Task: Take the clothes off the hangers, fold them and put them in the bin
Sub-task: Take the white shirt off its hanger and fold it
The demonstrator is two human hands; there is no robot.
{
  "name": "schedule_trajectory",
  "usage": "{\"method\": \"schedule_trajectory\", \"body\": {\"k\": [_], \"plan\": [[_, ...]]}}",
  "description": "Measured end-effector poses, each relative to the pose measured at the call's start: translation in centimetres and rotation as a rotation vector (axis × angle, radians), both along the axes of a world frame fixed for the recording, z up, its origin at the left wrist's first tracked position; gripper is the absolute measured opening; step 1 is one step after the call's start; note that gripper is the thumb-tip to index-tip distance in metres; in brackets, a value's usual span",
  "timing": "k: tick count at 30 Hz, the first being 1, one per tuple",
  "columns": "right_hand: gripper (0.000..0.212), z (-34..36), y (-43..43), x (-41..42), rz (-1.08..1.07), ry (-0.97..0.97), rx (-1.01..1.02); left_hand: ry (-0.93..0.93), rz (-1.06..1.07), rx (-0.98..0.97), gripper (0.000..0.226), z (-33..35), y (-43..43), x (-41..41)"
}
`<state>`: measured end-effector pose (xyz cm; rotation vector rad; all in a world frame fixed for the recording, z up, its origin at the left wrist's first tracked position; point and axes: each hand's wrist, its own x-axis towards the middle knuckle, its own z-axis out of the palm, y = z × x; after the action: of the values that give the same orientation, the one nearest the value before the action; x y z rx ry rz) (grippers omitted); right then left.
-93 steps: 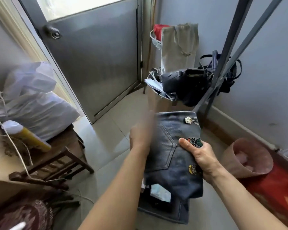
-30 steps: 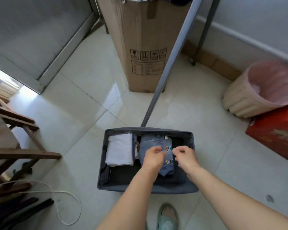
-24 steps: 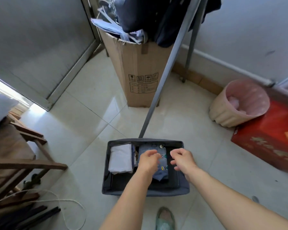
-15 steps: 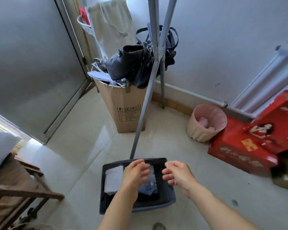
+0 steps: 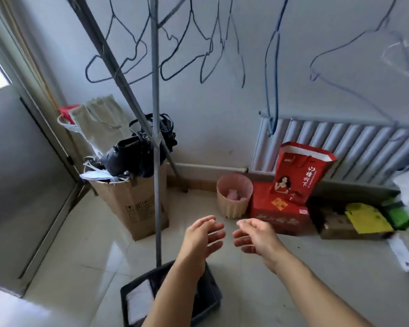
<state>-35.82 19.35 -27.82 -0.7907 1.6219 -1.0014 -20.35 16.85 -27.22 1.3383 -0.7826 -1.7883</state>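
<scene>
Head view: left hand and right hand hover mid-frame, loose-fingered, empty. Soft, light folded cloth lies in the bin, bottom centre; lift under its fold. Top hangers seem bare.

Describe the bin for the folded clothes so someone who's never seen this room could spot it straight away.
Find the grey clothes rack's upright pole and follow it down to the tiled floor. The bin sits at its foot. Unlike the tall cardboard box and round pink wastebasket behind, it is low, dark, rectangular, with a folded white garment inside.
</scene>
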Motion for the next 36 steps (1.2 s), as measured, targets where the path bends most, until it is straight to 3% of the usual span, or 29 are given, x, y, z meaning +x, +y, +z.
{"method": "schedule_trajectory", "body": {"k": [12, 18, 27, 31, 34, 36], "plan": [[0.019, 8.6, 5.9, -12.5, -0.197, 0.177, -0.166, 0.043, -0.347, -0.179, 0.018, 7.6, 3.4, -14.2], [0.017, 11.1, 9.1, -22.4, -0.272, 0.298, -0.214, 0.043, -0.474, -0.193, 0.018, 9.2, 5.6, -24.2], [0.016, 16.5, 13.0, -37.0, -0.489, 0.324, -0.411, 0.099, -0.637, -0.288, 0.016, 14.2, 9.6, -39.0], [0.029, 20.8, 13.7, -42.6, -0.763, 0.558, -0.66, 0.089, -0.712, -0.368, 0.017, 15.9, 10.5, -43.4], [0.021, 24.4, 13.8, -46.9, -0.886, 0.992, -0.719, 0.068, -0.772, -0.436, 0.019, 17.3, 11.0, -45.8], [0.017, 26.1, 13.4, -49.6, -0.916, 1.213, -0.638, 0.04, -0.818, -0.498, 0.021, 18.3, 11.3, -47.0]]}}
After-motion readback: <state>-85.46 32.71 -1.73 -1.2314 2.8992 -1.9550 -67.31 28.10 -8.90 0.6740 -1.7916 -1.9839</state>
